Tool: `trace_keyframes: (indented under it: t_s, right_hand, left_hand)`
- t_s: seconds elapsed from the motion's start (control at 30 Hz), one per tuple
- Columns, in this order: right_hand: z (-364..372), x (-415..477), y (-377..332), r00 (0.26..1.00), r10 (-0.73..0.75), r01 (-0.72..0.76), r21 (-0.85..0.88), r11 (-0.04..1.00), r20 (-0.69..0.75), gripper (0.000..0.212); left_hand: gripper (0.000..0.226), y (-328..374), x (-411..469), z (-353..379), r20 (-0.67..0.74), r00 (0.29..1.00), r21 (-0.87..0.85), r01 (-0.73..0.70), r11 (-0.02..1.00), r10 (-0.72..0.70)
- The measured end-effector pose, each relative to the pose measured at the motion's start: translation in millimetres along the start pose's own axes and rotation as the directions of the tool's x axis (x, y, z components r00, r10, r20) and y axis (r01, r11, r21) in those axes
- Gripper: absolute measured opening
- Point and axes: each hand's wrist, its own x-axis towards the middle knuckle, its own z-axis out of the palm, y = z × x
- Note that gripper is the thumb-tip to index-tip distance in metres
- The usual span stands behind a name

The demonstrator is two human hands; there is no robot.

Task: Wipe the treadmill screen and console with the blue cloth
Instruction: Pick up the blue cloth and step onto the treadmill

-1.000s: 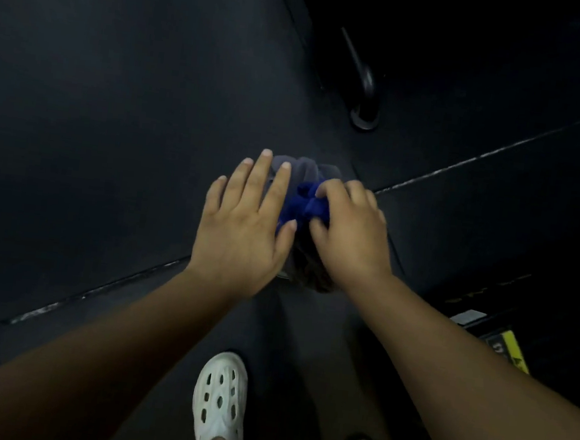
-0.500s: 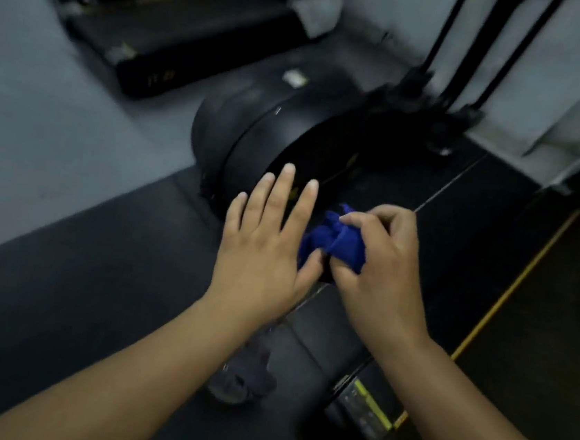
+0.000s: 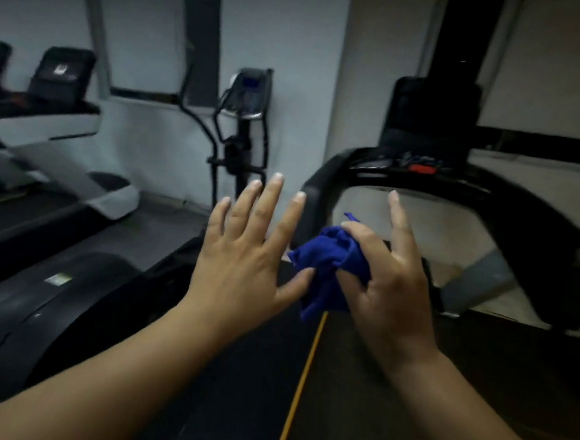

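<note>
The blue cloth point(image 3: 331, 260) is bunched into a crumpled wad, held in the air above the treadmill belt point(image 3: 350, 407) and well short of the console point(image 3: 420, 169). The right grip point(image 3: 389, 285) has it: thumb and curled fingers are closed round the wad, while one finger sticks straight up. The back of the hand faces the camera, and the forearm runs in from the lower right. The left grip point(image 3: 245, 254) holds nothing. Its fingers are straight and fanned, pointing up and away, and its thumb tip lies at the cloth's lower edge; contact is unclear. Beyond the hands the dark screen point(image 3: 430, 116) stands above the console, with a curved black handrail point(image 3: 316, 194) below it. An orange line point(image 3: 298, 383) runs along the belt. An elliptical trainer point(image 3: 245, 106) and two more treadmills point(image 3: 53, 91) stand to the left.
</note>
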Motion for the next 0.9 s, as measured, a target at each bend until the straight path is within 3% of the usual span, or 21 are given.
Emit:
trace_keyframes:
  t_s: [0.2,0.4,0.57,0.73,0.9]
  right_hand:
    - [-112.3,-21.4,98.3,0.995,0.095,-0.1,-0.186,0.977,-0.036,0.046]
    - [-148.1,-27.6,171.5,0.98,0.183,-0.197,-0.255,0.947,-0.079,0.048]
    - [-136.6,-13.4,228.4,0.98,0.181,-0.199,-0.292,0.935,-0.087,0.049]
    - [-79.7,25.5,300.6,0.993,0.096,-0.113,-0.332,0.937,-0.068,0.046]
    - [-17.8,176.4,378.9,0.997,0.07,-0.073,-0.365,0.928,-0.021,0.046]
  left_hand:
    - [0.085,138.5,48.4,29.0,0.025,0.993,-0.071,-0.112,0.991,0.114]
    - [0.087,186.9,90.1,69.7,0.061,0.981,-0.075,-0.18,0.981,0.185]
    - [0.088,195.1,134.7,128.8,0.073,0.977,-0.073,-0.198,0.978,0.203]
    - [0.087,185.1,190.3,227.9,0.013,0.974,-0.064,-0.223,0.973,0.225]
    - [0.086,137.0,332.8,302.4,0.003,0.985,-0.106,-0.171,0.979,0.173]
